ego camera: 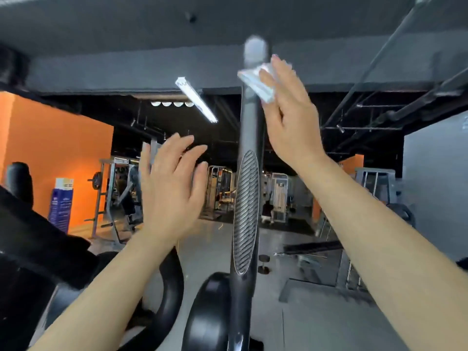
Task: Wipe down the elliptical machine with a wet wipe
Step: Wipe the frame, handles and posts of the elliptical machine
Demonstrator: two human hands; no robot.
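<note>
The elliptical machine's tall dark handle bar [249, 127] rises up the middle of the view, with a ribbed grip pad [246, 211] lower down and a rounded grey tip at the top. My right hand [291, 112] is raised high beside the bar and presses a folded white wet wipe [255, 83] against its upper part, just under the tip, with fairly straight fingers. My left hand [172, 188] hovers left of the bar with fingers spread, holding nothing and touching nothing.
A curved black handle [172, 287] and a black housing [210, 312] of the machine sit low in front. A dark console part [38, 239] fills the lower left. Gym racks, a bench and dumbbells [263, 264] stand beyond on the grey floor.
</note>
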